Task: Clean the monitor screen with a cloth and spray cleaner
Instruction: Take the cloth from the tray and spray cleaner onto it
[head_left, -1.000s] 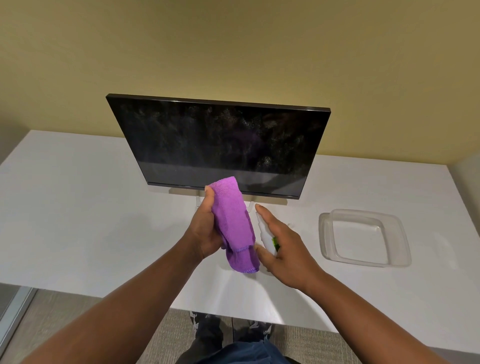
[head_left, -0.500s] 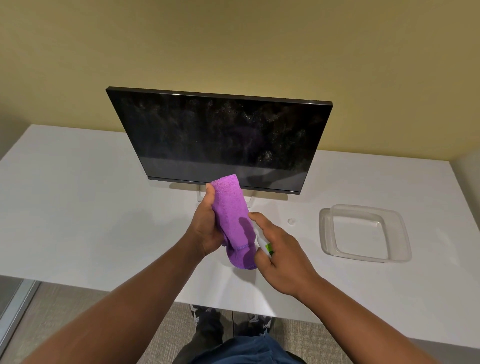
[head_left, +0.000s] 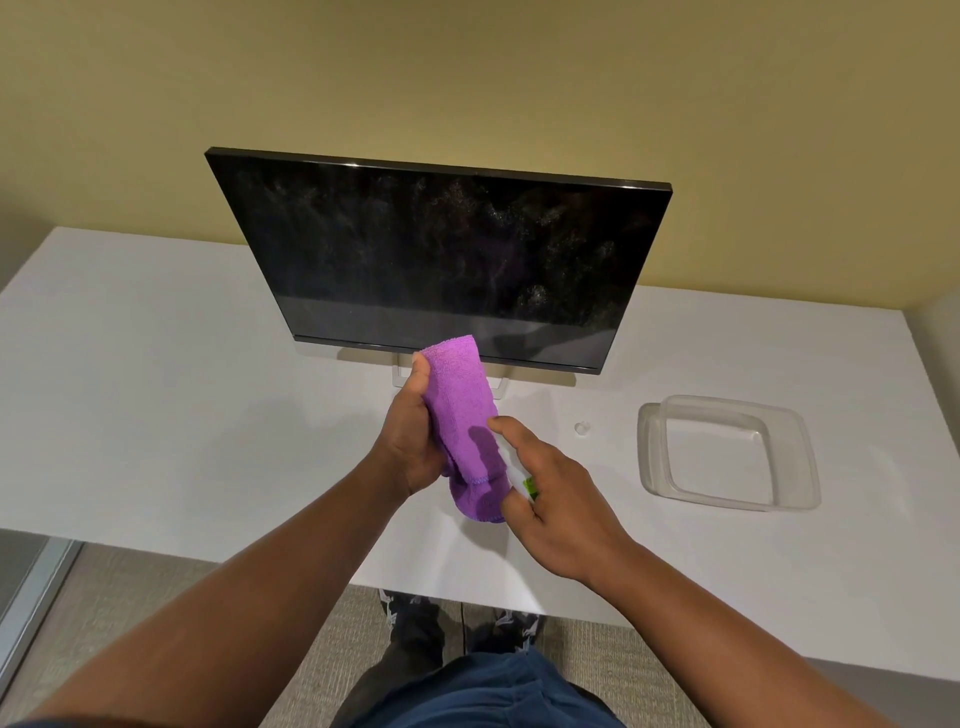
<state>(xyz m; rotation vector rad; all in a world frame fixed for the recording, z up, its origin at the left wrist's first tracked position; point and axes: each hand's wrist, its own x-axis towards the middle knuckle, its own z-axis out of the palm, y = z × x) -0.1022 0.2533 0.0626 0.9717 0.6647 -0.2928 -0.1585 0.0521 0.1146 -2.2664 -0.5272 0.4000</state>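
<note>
A black monitor (head_left: 441, 254) stands on the white desk (head_left: 156, 395), its dark screen speckled with droplets and smears. My left hand (head_left: 410, 431) grips a folded purple cloth (head_left: 460, 410) upright in front of the monitor's lower edge. My right hand (head_left: 550, 483) holds a small white spray bottle (head_left: 517, 475) with a green label, its top against the cloth, my forefinger lying over the nozzle. Most of the bottle is hidden by my fingers.
A clear shallow plastic tray (head_left: 727, 452) sits on the desk to the right. A small clear cap (head_left: 583, 428) lies between it and my hands. The monitor's clear stand (head_left: 498, 387) shows behind the cloth. The yellow wall is close behind.
My right hand has moved left with the bottle, from beside the cloth to right against it. The view has shifted down slightly; the cloth stays where it was.
</note>
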